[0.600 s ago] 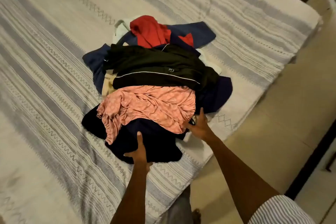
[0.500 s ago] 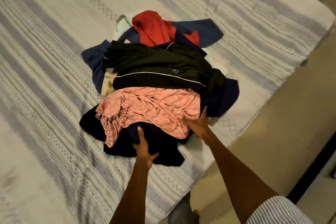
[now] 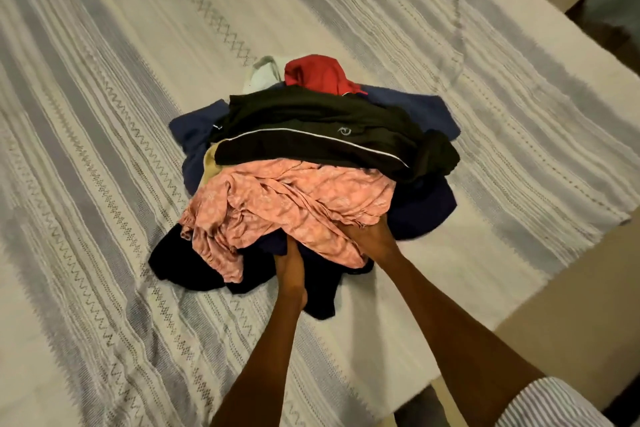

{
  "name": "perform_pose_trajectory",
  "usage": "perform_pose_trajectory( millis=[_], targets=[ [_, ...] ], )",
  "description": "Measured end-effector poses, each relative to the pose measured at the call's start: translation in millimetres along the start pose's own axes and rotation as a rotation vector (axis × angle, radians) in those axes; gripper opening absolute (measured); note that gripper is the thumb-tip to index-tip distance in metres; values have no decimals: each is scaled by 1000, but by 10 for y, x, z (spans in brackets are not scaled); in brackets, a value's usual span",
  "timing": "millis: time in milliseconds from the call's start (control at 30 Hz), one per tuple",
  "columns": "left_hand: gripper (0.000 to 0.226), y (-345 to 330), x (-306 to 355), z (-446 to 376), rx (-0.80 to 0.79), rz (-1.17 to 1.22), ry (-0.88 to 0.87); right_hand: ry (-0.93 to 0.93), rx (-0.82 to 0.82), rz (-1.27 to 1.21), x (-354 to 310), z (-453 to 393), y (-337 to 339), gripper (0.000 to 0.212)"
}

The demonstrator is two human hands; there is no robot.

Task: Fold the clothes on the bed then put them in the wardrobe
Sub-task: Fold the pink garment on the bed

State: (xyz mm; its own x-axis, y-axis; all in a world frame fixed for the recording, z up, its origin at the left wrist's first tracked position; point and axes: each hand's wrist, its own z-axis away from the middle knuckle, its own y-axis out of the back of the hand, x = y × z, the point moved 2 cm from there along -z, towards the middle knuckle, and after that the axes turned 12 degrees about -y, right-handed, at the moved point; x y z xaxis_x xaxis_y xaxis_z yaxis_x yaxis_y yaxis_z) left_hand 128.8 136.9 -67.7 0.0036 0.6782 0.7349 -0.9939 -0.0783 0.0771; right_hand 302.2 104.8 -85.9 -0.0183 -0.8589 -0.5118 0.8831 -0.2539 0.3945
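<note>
1. The clothes pile (image 3: 311, 163) lies unfolded on the bed (image 3: 104, 114), heaped near the bed's right-hand edge, where the person stands.
2. The left hand (image 3: 291, 267) is pushed in under the pink garment (image 3: 287, 204) at the pile's near side. Its fingertips are buried in cloth, so whether they grip anything cannot be told.
3. The right hand (image 3: 367, 236), also at the pile's near side, has its fingers curled into the pink garment's hem, gathering it. Judged purpose: to lift this top piece clear for folding.
4. The black garment (image 3: 318, 128) overlaps the far side of the pink one and may drag when it is lifted.
5. Bedspread left of the pile and beyond it gives room to spread a garment; right of the pile the edge and the floor (image 3: 571, 270) are near, so sliding cloth could fall.
</note>
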Motion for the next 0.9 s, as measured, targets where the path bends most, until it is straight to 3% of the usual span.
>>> perform_pose_trajectory(
  millis=[167,300,467,667,800,900],
  targets=[
    [71,-346,512,-421,-18,27,-99,79,-7,-18,-708,-425,178,145],
    [65,-673,1044,-909,-4,-44,-152,175,-65,46,-1483,-823,341,132],
    [78,-1169,1418,-1665,10,-29,-144,258,-70,158,-2292,-1630,481,127],
    [79,-1341,1470,-2094,24,-87,-94,200,5,363,-2405,-2121,410,112],
    [87,-1273,1455,-2083,120,-133,-115,269,-14,340,-2255,-2087,382,108],
    [88,-1260,1420,-1693,135,-208,-213,356,-58,348,-1911,-1815,604,90]
  ],
)
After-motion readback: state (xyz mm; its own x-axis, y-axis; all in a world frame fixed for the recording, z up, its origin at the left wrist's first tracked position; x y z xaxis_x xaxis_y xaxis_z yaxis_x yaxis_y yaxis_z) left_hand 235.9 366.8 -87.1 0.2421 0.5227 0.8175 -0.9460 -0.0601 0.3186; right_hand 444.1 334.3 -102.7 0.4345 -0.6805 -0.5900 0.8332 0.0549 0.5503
